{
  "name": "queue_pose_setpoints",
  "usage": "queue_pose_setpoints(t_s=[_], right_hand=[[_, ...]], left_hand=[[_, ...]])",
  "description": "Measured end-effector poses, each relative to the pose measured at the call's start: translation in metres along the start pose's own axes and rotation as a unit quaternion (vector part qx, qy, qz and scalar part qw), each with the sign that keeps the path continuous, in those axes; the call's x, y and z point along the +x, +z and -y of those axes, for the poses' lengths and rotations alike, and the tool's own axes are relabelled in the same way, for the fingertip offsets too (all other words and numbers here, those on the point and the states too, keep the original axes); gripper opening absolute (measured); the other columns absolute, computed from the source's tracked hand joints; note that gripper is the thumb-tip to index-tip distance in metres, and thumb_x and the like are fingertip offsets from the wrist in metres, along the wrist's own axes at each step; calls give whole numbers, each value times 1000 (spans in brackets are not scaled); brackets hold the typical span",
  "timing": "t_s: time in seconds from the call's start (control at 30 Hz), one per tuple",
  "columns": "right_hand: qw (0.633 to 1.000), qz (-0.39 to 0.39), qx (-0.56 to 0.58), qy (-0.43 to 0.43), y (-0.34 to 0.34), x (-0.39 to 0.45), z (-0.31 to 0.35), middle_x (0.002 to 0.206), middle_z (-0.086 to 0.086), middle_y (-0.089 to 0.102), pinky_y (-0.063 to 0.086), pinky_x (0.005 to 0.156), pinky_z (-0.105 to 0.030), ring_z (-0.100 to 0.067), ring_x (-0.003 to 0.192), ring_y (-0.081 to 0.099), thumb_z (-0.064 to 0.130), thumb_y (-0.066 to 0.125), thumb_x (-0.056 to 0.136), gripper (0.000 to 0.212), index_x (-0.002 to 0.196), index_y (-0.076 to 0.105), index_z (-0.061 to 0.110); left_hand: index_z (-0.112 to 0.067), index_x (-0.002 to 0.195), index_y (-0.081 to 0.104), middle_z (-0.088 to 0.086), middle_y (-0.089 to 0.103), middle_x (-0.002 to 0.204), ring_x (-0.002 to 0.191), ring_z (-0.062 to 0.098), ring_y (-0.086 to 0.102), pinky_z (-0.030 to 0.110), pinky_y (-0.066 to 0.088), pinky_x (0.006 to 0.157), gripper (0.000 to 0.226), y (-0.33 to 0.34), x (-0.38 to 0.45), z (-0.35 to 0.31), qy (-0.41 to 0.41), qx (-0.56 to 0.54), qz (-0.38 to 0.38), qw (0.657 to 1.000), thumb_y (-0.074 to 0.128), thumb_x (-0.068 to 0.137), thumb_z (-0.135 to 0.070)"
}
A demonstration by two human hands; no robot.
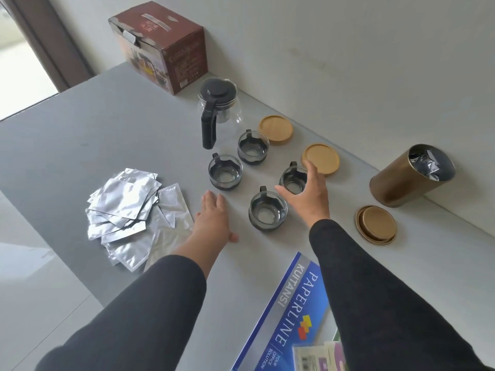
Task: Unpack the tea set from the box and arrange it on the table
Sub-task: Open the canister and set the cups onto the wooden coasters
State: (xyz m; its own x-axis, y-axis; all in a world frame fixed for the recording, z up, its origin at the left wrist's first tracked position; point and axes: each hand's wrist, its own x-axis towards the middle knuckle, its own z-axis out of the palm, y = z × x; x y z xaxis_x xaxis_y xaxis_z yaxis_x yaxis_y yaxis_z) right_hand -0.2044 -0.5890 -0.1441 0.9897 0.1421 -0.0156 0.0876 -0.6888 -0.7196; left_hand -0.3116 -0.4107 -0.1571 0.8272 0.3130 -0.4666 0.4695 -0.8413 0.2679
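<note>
A brown tea set box [166,46] stands at the back of the grey table [93,129], against the wall. In front of it sits a glass teapot [218,113] with a black lid and handle. Several small glass cups stand in a cluster: one back [253,147], one left [225,172], one near [267,211], one right [293,180]. My right hand [308,194] is spread open beside the right cup, thumb and fingers around it without clearly gripping. My left hand [214,220] lies flat and open on the table, just in front of the left cup.
A heap of silver foil sachets [126,212] lies left of my left hand. Two tan lids [276,129] [321,158] and a third [376,224] lie right of the cups. An open gold canister [409,175] lies tilted by the wall. A blue paper pack [292,317] lies near me.
</note>
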Motion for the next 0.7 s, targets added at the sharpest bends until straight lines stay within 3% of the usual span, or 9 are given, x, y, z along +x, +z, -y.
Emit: queue_pose_setpoints(t_s=[0.27,0.37,0.47,0.7], right_hand=[[995,-95,-2,40,-32,-54,-1,131,-11,45,39,93,-26,-24,119,48,42,79,71,93,144,26,22],[992,-111,6,67,-42,-89,-7,137,-10,43,37,97,-26,-23,125,44,42,80,69,95,145,25,22],[990,-112,10,82,-46,-124,-12,142,-8,40,35,102,-28,-23,129,41,42,80,69,96,145,25,23],[991,-86,7,105,-39,-172,-19,137,-7,44,40,96,-28,-23,125,45,43,81,69,96,145,24,28]], left_hand=[[-5,151,-1,15,-9,158,148,29,-5,42,21,118,111,-3,-5,0,6,-6,14,1000,76,77,-32],[-5,151,0,16,-7,157,148,28,-8,43,21,118,111,-3,-4,2,5,-5,20,1000,76,77,-34],[-5,152,0,16,-5,157,148,29,-8,43,23,118,110,-4,-5,2,5,5,23,1000,75,78,-36],[-4,152,0,16,-1,156,148,30,-5,43,22,118,112,-6,-9,3,10,23,19,1000,75,77,-40]])
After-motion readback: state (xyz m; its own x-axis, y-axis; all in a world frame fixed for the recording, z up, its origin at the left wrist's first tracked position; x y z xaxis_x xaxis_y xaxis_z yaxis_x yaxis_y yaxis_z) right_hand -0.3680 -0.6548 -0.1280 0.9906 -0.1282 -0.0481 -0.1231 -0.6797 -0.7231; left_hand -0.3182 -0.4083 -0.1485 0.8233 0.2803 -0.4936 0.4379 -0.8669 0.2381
